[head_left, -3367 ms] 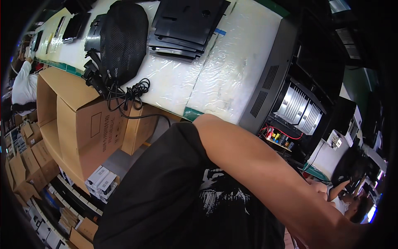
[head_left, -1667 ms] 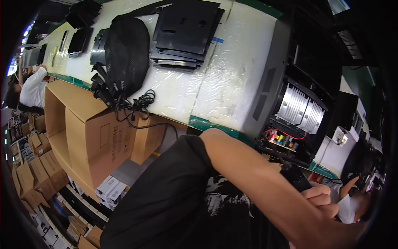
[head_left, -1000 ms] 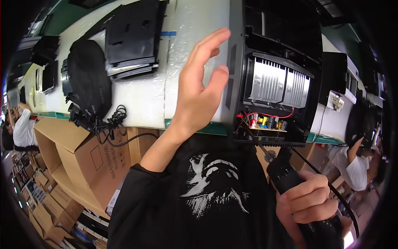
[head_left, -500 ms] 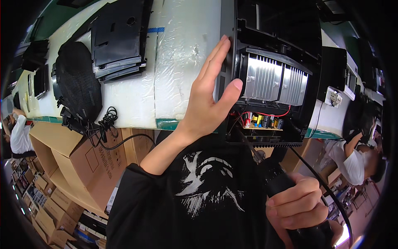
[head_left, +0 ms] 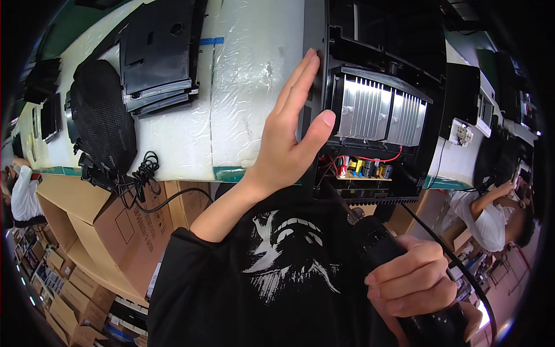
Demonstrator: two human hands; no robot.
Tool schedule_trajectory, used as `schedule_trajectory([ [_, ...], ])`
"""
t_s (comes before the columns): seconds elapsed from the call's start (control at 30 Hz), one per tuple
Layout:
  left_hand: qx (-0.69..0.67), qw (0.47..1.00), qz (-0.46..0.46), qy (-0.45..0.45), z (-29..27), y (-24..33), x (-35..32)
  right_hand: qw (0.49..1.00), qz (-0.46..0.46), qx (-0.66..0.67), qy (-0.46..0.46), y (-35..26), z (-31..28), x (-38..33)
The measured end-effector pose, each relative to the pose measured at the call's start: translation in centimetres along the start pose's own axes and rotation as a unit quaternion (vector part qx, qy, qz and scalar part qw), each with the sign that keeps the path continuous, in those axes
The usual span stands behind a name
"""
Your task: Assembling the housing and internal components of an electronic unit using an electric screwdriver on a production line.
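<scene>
Clasping the black power tool (head_left: 376, 243), the right hand (head_left: 413, 277) sits low, its grip closed round the barrel, and the metal shaft slants up and left to the ribbed near edge of the black housing (head_left: 315, 29); whether the tip makes contact, I can't tell. Now the left hand (head_left: 292, 141): grip unfurled, nothing in it, straight fingers along the smooth side wall, thumb jutting toward the cavity. Inside, a small circuit board (head_left: 370, 177) with stubby bright parts, then ribbed silvery heat sinks (head_left: 364, 110), gleaming. Left of all that, a bare stretch of pale worktop (head_left: 243, 115) under crinkled clear film (head_left: 245, 69), ending nearest at a green border (head_left: 231, 173). Below that edge stands a cardboard box (head_left: 124, 225); above it a black cable (head_left: 147, 170) coils and droops, beside a rounded mesh bag (head_left: 104, 115), and farther up, flat black panels (head_left: 159, 52) stack unevenly.
</scene>
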State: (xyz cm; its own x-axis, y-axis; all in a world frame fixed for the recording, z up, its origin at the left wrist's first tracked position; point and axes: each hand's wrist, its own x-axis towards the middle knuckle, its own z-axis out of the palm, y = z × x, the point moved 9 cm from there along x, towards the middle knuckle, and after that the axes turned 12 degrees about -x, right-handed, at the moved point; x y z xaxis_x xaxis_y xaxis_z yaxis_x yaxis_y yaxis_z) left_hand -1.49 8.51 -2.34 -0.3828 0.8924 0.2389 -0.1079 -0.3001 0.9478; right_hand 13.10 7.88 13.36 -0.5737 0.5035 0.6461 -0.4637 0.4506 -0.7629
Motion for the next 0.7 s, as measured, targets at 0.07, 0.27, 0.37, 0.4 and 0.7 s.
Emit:
schedule_trajectory([
  [0.07,-0.007,1.0,0.001,0.0,0.2,0.1,-0.1,1.0,0.0,-0.003,0.025,0.0,0.2,0.2],
  [0.27,-0.078,0.996,0.015,0.037,0.7,-0.7,-0.7,0.998,-0.047,0.032,-0.018,0.0,1.9,0.9],
  [0.37,-0.102,0.993,0.016,0.053,0.5,-1.0,-0.9,0.998,-0.038,0.025,-0.031,0.4,2.1,0.7],
  [0.4,-0.102,0.993,0.016,0.059,0.4,-1.1,-0.9,0.999,-0.035,0.02,-0.035,0.5,2.2,0.6],
  [0.7,-0.107,0.993,0.0,0.055,0.2,-1.1,-0.8,0.998,0.031,-0.047,-0.04,1.2,3.1,0.8],
])
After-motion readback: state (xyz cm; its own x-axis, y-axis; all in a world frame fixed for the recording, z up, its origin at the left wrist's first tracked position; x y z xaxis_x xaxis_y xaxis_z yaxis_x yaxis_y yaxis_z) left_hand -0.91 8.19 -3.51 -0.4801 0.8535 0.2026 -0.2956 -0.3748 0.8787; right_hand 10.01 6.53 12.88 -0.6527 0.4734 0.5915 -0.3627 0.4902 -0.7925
